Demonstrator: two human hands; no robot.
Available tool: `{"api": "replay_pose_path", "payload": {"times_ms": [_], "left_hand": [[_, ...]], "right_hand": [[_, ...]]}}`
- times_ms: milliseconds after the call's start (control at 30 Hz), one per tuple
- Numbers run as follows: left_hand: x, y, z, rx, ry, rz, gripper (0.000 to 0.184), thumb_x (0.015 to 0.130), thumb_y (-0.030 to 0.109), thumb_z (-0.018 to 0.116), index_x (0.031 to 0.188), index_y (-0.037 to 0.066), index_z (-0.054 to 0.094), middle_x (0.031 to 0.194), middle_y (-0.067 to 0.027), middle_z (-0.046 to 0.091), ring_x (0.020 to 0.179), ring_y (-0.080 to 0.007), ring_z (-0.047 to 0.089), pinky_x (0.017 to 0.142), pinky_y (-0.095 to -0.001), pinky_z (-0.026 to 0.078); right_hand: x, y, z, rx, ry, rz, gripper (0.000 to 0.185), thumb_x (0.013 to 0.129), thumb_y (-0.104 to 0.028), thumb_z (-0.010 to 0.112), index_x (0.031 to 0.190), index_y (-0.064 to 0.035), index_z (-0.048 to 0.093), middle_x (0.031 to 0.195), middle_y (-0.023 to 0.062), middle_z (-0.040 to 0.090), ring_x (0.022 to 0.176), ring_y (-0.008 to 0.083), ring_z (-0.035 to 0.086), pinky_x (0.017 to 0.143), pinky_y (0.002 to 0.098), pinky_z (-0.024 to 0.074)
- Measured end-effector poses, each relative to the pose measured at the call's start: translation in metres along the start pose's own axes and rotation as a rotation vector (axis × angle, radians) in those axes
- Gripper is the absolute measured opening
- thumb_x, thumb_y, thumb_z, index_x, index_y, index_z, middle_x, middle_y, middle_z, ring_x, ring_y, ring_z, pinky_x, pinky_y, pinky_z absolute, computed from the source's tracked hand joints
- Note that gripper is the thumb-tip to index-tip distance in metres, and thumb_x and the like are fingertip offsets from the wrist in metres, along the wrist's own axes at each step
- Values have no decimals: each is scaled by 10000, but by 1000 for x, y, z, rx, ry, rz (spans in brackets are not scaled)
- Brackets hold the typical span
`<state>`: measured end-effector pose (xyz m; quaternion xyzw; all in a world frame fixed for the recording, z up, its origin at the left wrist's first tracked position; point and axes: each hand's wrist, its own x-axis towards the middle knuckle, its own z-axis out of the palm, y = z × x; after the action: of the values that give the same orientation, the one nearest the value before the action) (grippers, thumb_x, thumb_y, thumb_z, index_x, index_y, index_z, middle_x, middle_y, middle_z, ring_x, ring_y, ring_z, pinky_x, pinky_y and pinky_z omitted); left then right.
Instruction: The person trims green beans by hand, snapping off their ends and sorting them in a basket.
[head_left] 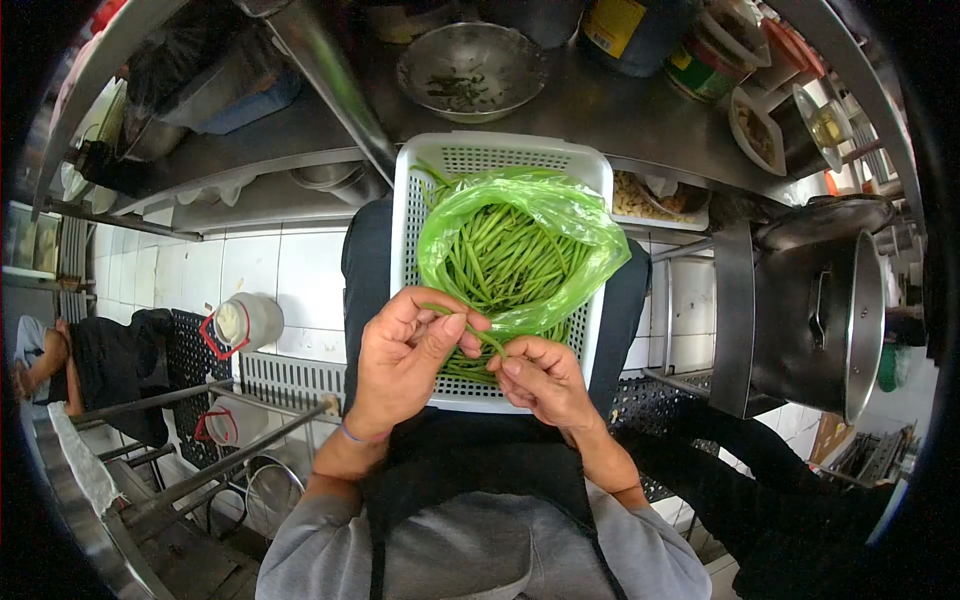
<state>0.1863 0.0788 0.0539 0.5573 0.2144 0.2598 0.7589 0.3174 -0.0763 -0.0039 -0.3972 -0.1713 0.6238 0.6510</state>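
Between my two hands stretches one green bean (470,328). My left hand (412,350) pinches it toward one end with thumb and fingers. The fingers of my right hand (545,378) are closed on its other end. Just beyond them, a green plastic bag (590,270) gapes wide, full of loose green beans (510,250). The bag sits in a white perforated plastic basket (404,230) on my lap. More beans lie in the basket beneath my hands and at the bag's far left side.
A metal bowl (515,60) with green scraps stands on the steel shelf (600,125) ahead. To the right is a large steel pot (800,320). White buckets (260,322) and a metal rack (180,490) are at left. Other people's legs (120,360) show at the sides.
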Motion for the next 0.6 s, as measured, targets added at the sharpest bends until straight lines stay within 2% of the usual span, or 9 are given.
{"api": "replay_pose_path", "payload": {"times_ms": [167,267,300,433,567,600], "left_hand": [[-8,0,-1,84,-37,42,120,1009,62,588,1085,-30,592,1039,-145,722,861,-143,685,771,-277,562],[-11,6,7,140,-88,58,147,987,97,634,1062,-19,584,1019,-173,714,854,-188,693,797,-321,571],[-12,8,9,189,-77,48,115,954,63,667,1019,-20,620,990,-158,726,873,-208,705,793,-331,574],[-11,12,16,503,-255,282,163,862,25,737,1021,-2,713,906,-109,742,851,-254,717,780,-346,567],[-19,6,26,373,-464,209,224,835,45,764,1057,40,739,920,-98,736,839,-257,702,783,-350,555],[-19,6,26,399,-495,259,226,834,53,767,1058,40,738,920,-95,735,839,-258,701,781,-355,556]], "right_hand": [[0,1,2,-148,73,-31,194,1030,-181,580,1053,-6,659,728,-17,579,558,20,442,480,189,334],[1,6,1,-115,62,-71,194,1033,-190,577,1016,-12,653,720,-24,569,564,23,451,486,192,345],[1,7,0,-102,69,-69,185,1032,-180,576,1007,-12,650,715,-25,564,564,25,451,487,194,347],[4,17,-6,-132,124,-112,155,1025,-138,563,983,-13,644,690,-27,546,554,29,444,490,201,348],[10,14,1,-308,206,-218,127,1000,-92,555,966,-3,640,654,-25,519,520,34,409,457,210,309],[9,9,2,-199,206,-168,125,992,-86,553,965,0,640,652,-21,513,511,38,397,445,215,298]]}}
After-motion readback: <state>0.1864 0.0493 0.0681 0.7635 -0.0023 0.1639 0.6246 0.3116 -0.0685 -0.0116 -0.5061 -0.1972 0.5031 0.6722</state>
